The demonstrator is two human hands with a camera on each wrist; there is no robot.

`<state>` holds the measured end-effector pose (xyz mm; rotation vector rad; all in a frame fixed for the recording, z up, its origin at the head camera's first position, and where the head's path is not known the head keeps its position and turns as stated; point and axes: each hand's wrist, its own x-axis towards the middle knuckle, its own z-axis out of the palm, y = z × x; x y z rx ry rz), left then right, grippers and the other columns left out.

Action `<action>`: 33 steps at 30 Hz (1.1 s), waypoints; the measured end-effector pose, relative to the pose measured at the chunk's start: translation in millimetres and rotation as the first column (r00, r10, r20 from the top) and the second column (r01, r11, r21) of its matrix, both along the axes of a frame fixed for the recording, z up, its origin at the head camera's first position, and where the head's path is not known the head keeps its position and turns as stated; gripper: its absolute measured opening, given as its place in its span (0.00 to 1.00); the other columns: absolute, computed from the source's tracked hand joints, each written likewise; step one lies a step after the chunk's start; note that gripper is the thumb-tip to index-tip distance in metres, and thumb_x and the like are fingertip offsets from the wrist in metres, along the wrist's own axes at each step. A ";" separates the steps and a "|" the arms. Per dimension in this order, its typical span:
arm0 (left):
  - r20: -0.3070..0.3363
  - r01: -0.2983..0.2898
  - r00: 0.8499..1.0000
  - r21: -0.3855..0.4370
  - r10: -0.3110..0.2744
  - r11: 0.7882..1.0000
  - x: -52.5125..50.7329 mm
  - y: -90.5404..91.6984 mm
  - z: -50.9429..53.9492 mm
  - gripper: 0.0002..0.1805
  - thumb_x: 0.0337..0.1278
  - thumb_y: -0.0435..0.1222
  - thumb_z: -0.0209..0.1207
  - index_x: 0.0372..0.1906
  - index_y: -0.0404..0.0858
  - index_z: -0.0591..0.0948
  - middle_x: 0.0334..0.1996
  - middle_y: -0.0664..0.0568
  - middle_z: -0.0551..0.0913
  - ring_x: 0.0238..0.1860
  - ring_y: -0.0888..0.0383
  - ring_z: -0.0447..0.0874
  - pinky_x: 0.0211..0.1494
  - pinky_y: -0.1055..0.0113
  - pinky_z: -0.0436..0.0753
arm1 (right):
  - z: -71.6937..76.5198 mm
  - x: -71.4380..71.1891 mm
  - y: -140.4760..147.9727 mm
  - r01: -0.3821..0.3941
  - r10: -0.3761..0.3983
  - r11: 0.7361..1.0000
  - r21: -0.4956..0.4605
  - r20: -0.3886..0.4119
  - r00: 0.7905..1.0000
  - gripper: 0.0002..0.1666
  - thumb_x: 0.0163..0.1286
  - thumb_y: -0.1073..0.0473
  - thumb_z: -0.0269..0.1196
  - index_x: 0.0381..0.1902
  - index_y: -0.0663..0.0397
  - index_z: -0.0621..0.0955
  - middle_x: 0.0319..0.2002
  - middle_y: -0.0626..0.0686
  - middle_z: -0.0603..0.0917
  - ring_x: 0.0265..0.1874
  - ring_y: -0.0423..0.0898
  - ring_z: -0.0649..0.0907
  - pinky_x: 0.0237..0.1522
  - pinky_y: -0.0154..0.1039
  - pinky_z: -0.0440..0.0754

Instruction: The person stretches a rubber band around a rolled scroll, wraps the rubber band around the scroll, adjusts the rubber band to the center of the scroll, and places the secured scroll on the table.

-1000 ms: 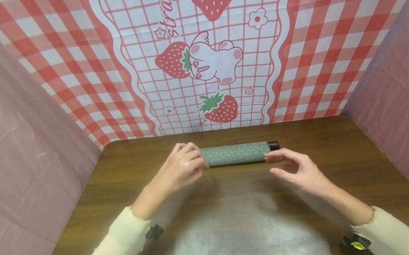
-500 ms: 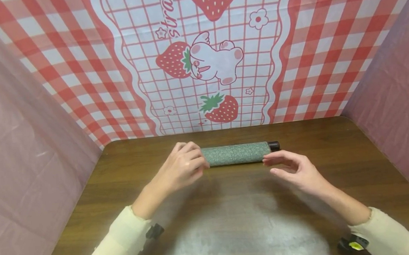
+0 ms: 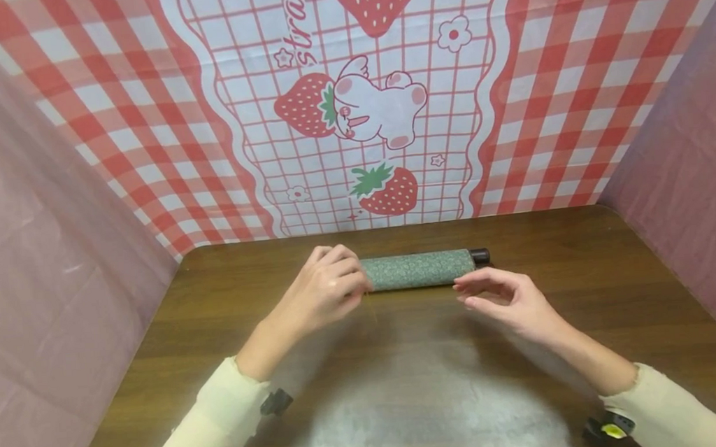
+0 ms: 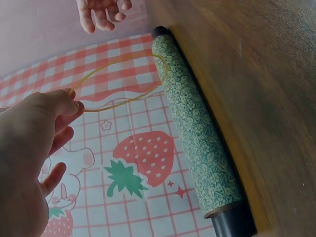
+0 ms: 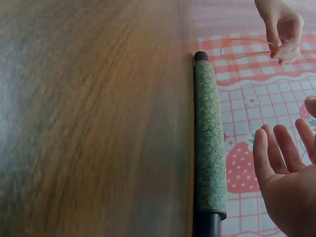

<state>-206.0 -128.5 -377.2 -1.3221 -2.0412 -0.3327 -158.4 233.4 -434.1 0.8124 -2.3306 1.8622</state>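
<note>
The left hand (image 3: pixel 331 285) pinches the band (image 4: pixel 118 105) above the table (image 3: pixel 410 402), and the right hand (image 3: pixel 522 305), thumb and fingers apart, is near the scroll (image 3: pixel 421 270), which lies near the table's far edge.

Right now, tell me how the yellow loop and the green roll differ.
The yellow loop is a thin, plain strand; the green roll is thick and leaf-patterned, with black ends. The yellow loop is pinched in the left hand, off the table; the green roll lies on the table. The yellow loop curves round an open middle, while the green roll runs straight.
</note>
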 end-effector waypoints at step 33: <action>-0.026 0.041 0.999 0.003 -0.041 0.999 0.4 8.0 -0.5 0.11 0.52 0.32 0.84 0.35 0.49 0.93 0.36 0.60 0.93 0.49 0.57 0.89 0.55 0.57 0.87 | -10.9 -3.5 -23.3 -0.002 0.006 0.999 -0.042 0.092 0.996 0.11 0.77 0.73 0.68 0.53 0.77 0.87 0.46 0.39 0.97 0.46 0.37 0.96 0.51 0.36 0.95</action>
